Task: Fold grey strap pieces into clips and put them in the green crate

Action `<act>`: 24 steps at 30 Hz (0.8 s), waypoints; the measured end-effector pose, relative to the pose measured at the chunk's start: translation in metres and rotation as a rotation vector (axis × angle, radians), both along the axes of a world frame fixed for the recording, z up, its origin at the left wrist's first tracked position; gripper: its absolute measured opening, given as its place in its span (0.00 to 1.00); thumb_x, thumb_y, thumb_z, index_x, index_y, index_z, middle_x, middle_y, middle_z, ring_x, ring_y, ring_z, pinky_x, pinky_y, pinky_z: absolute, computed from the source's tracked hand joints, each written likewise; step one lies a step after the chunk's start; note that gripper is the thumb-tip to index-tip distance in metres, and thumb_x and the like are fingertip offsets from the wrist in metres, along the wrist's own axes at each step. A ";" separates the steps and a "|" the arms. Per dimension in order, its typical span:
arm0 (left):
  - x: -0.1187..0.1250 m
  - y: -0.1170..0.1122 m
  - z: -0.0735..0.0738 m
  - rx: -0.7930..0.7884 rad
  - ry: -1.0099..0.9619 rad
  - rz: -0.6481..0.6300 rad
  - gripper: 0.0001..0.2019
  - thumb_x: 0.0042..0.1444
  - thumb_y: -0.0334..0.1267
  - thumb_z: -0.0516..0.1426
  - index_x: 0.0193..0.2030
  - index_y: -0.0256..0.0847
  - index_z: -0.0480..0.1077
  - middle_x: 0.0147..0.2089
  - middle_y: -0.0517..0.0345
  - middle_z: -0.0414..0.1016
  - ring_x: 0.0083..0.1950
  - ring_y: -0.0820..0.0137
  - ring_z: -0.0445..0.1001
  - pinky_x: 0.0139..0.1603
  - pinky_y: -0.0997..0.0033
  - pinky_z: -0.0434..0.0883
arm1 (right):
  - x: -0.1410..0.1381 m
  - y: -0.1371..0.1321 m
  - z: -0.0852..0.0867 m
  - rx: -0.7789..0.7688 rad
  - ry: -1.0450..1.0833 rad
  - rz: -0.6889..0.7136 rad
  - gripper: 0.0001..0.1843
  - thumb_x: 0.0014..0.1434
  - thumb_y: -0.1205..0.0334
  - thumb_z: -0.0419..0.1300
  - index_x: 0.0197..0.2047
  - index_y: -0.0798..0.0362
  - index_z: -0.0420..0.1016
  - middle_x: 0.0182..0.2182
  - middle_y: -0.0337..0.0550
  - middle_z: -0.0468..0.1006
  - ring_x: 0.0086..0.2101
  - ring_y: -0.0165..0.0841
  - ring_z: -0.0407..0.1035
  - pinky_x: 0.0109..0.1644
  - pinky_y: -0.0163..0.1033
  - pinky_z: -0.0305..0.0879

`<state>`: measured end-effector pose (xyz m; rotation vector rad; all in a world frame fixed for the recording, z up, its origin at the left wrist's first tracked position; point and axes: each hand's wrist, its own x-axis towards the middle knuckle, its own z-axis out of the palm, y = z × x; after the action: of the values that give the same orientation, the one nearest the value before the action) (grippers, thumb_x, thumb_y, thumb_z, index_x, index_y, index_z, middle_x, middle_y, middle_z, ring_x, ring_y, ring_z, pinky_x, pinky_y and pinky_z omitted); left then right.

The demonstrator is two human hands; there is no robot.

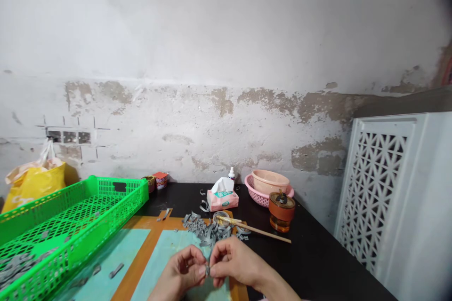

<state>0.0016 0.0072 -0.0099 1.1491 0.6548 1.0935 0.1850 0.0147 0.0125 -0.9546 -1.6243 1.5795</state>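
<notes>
Pinching one small grey piece (207,270) between our two hands, the left hand (180,273) and right hand (235,263) narrowly closed on it, we hold its long axis upright above the teal-and-orange mat (106,258), near one heap of grey strips (208,230).

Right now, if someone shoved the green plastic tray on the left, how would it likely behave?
It is probably light for its size, since the green plastic tray has thin, perforated walls. It may flex slightly rather than feel rigid. The grey strips lying loose inside would likely slide about.
</notes>
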 end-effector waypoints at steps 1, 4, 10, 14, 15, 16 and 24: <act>0.000 0.000 0.001 0.008 -0.003 0.007 0.12 0.42 0.39 0.71 0.27 0.37 0.73 0.23 0.62 0.74 0.24 0.77 0.66 0.27 0.77 0.59 | -0.002 0.000 0.000 -0.004 0.009 -0.025 0.10 0.40 0.62 0.67 0.26 0.57 0.72 0.16 0.36 0.74 0.20 0.27 0.69 0.29 0.33 0.65; 0.000 0.001 0.002 0.043 0.001 0.023 0.13 0.41 0.40 0.71 0.26 0.37 0.73 0.23 0.62 0.74 0.25 0.75 0.67 0.28 0.76 0.60 | -0.006 -0.001 0.002 -0.025 0.037 -0.071 0.08 0.39 0.64 0.65 0.25 0.56 0.70 0.15 0.35 0.73 0.19 0.28 0.69 0.28 0.33 0.65; -0.002 0.004 0.002 0.059 0.019 0.045 0.14 0.39 0.41 0.72 0.24 0.38 0.73 0.24 0.61 0.74 0.26 0.73 0.68 0.30 0.74 0.62 | -0.009 -0.005 0.005 -0.018 0.044 -0.081 0.07 0.39 0.65 0.64 0.25 0.57 0.70 0.16 0.35 0.74 0.20 0.27 0.69 0.28 0.32 0.65; -0.003 0.003 0.002 0.050 0.042 0.043 0.14 0.40 0.42 0.71 0.24 0.38 0.73 0.23 0.61 0.73 0.26 0.73 0.67 0.29 0.74 0.60 | -0.006 -0.003 -0.002 -0.009 0.047 -0.040 0.08 0.40 0.64 0.65 0.26 0.57 0.72 0.17 0.36 0.74 0.20 0.26 0.69 0.29 0.33 0.66; -0.002 0.003 0.002 0.046 0.044 0.039 0.14 0.40 0.42 0.71 0.24 0.38 0.73 0.23 0.61 0.73 0.25 0.73 0.67 0.29 0.75 0.60 | -0.005 -0.002 -0.004 -0.002 0.047 -0.030 0.09 0.41 0.64 0.65 0.27 0.57 0.72 0.17 0.36 0.75 0.20 0.26 0.69 0.30 0.33 0.66; -0.002 0.002 0.003 0.041 0.044 0.037 0.14 0.39 0.41 0.71 0.24 0.37 0.73 0.23 0.61 0.73 0.25 0.74 0.66 0.28 0.75 0.59 | -0.004 -0.001 -0.005 0.005 0.049 -0.020 0.09 0.42 0.64 0.65 0.28 0.58 0.73 0.17 0.36 0.75 0.20 0.26 0.69 0.30 0.33 0.66; 0.004 -0.005 0.008 -0.071 -0.015 0.059 0.14 0.37 0.39 0.72 0.24 0.36 0.72 0.21 0.62 0.72 0.22 0.77 0.65 0.26 0.77 0.57 | -0.008 0.001 -0.006 0.064 0.117 -0.041 0.17 0.37 0.62 0.71 0.31 0.56 0.72 0.20 0.34 0.73 0.20 0.28 0.70 0.26 0.32 0.65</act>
<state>0.0057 0.0025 -0.0023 1.0661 0.7146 1.1195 0.1768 0.0156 0.0064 -0.8403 -1.5556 1.5179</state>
